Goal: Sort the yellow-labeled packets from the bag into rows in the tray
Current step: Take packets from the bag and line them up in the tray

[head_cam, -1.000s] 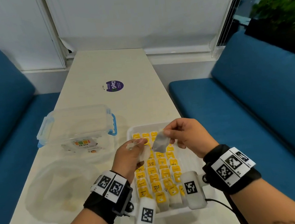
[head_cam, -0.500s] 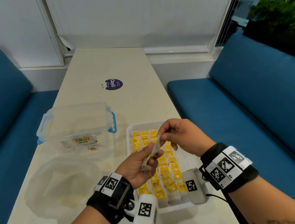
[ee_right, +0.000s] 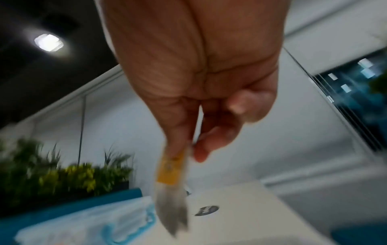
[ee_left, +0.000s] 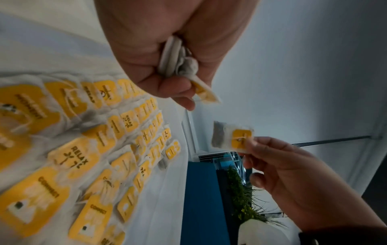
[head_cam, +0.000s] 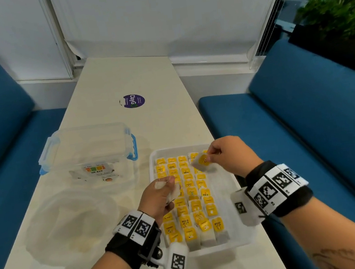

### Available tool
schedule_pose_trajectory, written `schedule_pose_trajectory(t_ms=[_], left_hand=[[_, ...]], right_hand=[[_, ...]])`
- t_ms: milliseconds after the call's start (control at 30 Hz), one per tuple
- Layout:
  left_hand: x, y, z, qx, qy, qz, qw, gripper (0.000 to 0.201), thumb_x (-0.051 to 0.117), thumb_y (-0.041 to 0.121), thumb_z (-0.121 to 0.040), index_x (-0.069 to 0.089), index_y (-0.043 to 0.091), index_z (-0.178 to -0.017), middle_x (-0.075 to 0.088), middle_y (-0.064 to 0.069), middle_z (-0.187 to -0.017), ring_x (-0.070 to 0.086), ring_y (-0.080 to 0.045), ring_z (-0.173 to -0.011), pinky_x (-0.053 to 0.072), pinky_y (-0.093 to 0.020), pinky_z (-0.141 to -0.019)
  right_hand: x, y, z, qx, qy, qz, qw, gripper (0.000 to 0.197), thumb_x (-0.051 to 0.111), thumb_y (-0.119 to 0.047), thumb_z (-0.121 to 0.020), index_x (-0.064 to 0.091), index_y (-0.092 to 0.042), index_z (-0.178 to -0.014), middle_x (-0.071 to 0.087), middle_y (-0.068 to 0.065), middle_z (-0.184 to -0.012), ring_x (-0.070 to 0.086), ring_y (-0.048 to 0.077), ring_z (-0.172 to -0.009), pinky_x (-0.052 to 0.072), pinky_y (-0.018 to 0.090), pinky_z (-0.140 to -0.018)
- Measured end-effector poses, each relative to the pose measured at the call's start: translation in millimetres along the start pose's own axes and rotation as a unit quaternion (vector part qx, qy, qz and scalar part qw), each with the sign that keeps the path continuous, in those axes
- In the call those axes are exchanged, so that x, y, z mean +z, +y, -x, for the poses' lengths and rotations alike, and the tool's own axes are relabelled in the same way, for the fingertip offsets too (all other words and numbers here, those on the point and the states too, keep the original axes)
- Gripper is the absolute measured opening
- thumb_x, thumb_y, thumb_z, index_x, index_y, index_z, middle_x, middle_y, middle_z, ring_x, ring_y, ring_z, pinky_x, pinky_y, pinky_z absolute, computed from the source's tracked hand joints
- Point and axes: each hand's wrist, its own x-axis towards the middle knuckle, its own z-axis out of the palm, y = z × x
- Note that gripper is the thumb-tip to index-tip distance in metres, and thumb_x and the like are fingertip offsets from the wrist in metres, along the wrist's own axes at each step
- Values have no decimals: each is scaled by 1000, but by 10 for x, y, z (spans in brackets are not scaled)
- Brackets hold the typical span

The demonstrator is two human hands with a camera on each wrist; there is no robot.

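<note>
A white tray (head_cam: 151,159) near the table's front right holds several rows of yellow-labeled packets (head_cam: 193,205). My right hand (head_cam: 229,152) pinches one yellow-labeled packet (head_cam: 202,161) by its label above the tray's far right corner; that packet (ee_left: 231,137) shows in the left wrist view too, and hangs down in the right wrist view (ee_right: 170,180). My left hand (head_cam: 161,199) hovers over the tray's left edge and grips a small bunch of packets (ee_left: 180,58) in its curled fingers. The clear plastic bag (head_cam: 69,222) lies crumpled on the table to the left.
A clear plastic box (head_cam: 87,149) with blue latches stands behind the bag. A purple round sticker (head_cam: 134,101) marks the table's middle. Blue benches (head_cam: 304,131) flank the table on both sides, and a plant (head_cam: 339,14) stands at the far right.
My right hand drew one packet away from the left hand and carried it right and forward to the tray's far right corner. My left hand kept its bunch and sank toward the tray's left edge.
</note>
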Motion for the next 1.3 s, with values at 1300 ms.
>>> schedule_pose_trajectory(t_ms=[1300], left_hand=[[-103, -49, 13, -69, 8, 17, 997, 14, 55, 22, -92, 64, 11, -96, 60, -6, -86, 55, -18, -69, 46, -19, -44]], right_hand=[[514, 316, -1156, 117, -184, 314, 924, 14, 59, -23, -89, 57, -10, -94, 56, 1, -83, 59, 26, -95, 40, 40, -91]])
